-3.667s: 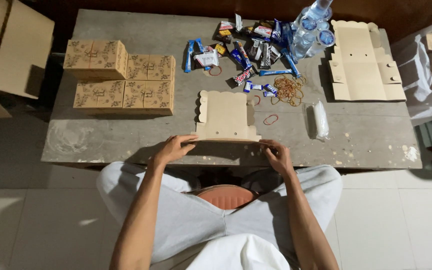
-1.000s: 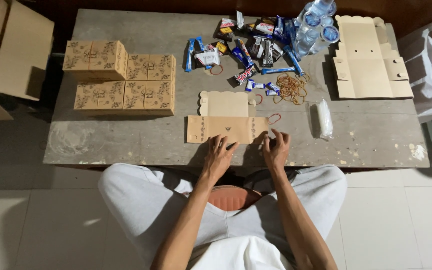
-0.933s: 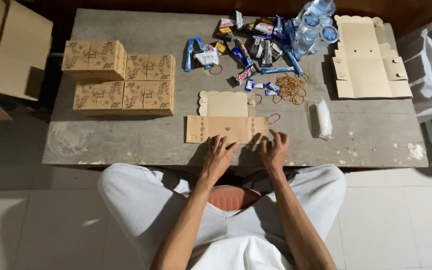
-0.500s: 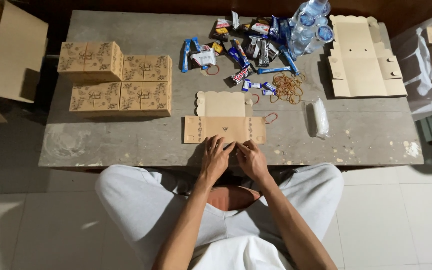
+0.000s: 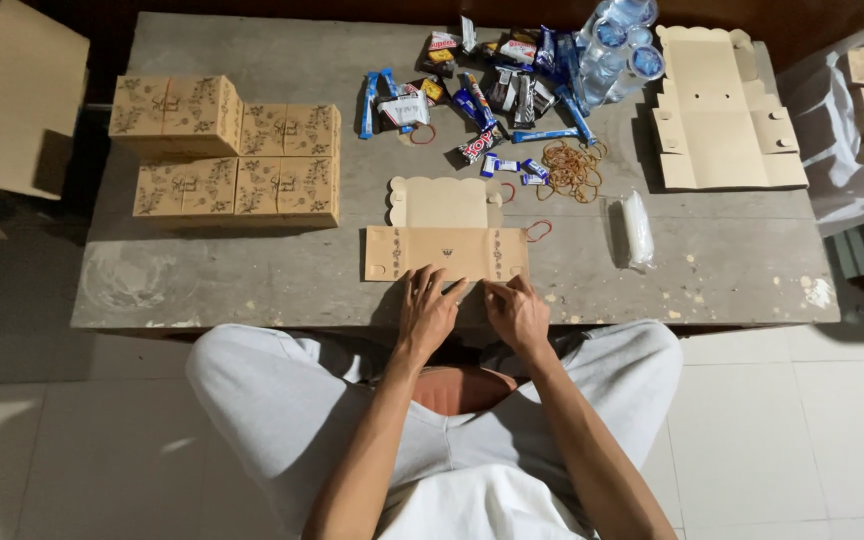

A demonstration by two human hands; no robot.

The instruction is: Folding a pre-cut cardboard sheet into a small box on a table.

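Nearest, the left hand point(image 5: 426, 312) and right hand point(image 5: 518, 314) rest side by side, fingers spread flat on the near edge of a half-folded tan cardboard box blank point(image 5: 445, 240) at the near middle of the grey table point(image 5: 252, 290). It looks light, stiff along creases, easily bent; best gripped by its side flaps. A red rubber band point(image 5: 538, 231) lies just right; assembled patterned boxes point(image 5: 227, 150) stand far left, snack packets point(image 5: 482, 85) and water bottles point(image 5: 617, 40) beyond.

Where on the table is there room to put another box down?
Bare tabletop lies at the near right, beyond the clear plastic roll. Another free patch lies near left, between the stacked boxes and the half-folded box by both hands. The far middle, around the snack packets, is crowded.
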